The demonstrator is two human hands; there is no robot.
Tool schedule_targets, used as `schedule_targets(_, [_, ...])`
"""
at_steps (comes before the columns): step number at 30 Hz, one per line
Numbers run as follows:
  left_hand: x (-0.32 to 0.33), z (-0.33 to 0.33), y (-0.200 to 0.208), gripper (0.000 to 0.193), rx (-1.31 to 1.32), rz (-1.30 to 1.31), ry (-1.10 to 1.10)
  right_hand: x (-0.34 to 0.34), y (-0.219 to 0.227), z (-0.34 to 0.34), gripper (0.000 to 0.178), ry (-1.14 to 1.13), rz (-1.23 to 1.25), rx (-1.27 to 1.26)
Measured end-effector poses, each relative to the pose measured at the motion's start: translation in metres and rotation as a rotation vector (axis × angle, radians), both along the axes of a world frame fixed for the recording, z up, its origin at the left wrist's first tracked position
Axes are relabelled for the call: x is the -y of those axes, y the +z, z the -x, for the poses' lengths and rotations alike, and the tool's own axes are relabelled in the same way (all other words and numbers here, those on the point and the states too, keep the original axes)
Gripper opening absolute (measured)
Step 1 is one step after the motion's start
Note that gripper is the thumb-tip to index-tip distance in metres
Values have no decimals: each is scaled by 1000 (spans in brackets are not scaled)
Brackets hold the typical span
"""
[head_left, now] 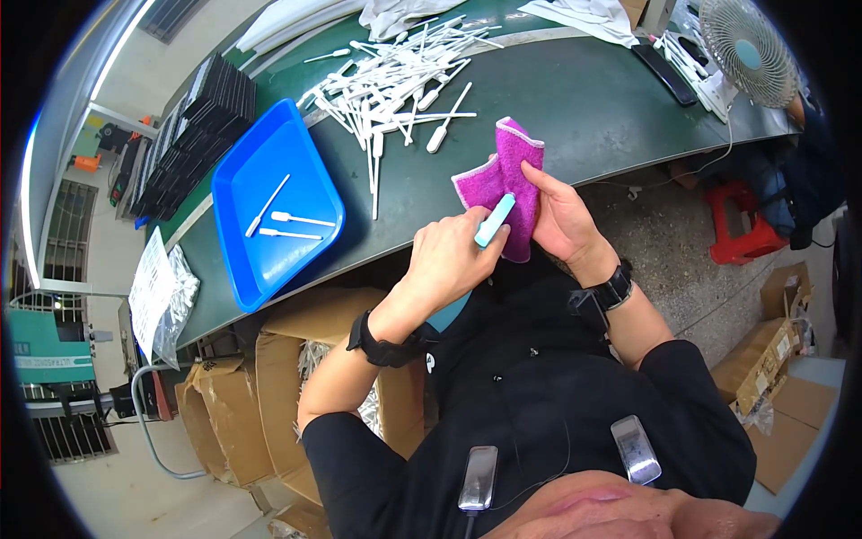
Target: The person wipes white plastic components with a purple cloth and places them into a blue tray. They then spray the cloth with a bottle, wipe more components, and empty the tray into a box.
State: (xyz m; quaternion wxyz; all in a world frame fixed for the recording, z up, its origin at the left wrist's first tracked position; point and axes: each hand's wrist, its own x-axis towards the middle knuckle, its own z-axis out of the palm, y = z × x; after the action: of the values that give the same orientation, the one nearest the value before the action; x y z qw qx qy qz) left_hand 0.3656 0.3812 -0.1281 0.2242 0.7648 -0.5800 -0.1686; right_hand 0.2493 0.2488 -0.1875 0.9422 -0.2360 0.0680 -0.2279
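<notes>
My right hand (564, 220) grips a magenta cloth (518, 157) with a pale stitched edge, its thumb lying along the cloth's side. The cloth is folded and stands up above my fingers. My left hand (449, 256) is closed on a short light-blue plastic piece (495, 221), pinched between thumb and forefinger. The far end of that piece touches the cloth. Both hands are in front of my body, close to the table's near edge. Beyond them on the green table lies a pile of white plastic sticks (395, 81), each with one wider end.
To the left, a blue tray (235, 193) holds 3 white sticks. Behind it are stacked black boxes (202, 112). A fan (747, 49) and a black case (664, 74) sit at the far right. Cardboard boxes (220, 422) stand below; a red stool (741, 225) is on the floor.
</notes>
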Motion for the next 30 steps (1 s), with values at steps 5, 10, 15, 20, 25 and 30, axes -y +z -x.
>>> schedule_targets(5, [-1,-5,1,26,11,38,51,-7,3,-5,40,17,82,-39])
schedule_targets(10, [-2,-11,-8,27,68,94,72,-14,12,-7,39,3,224,-38])
schedule_targets(15, [-19,-17,9,25,66,127,48,-7,12,-8,37,-136,122,-121])
schedule_targets(20, [-69,-83,56,27,-409,622,225,65,-3,2,35,198,19,477])
schedule_targets(25, [-125,-204,121,32,36,872,592,128,-6,20,34,239,219,606])
schedule_targets(30, [-178,-371,98,44,322,965,868,110,29,26,34,-413,42,-28])
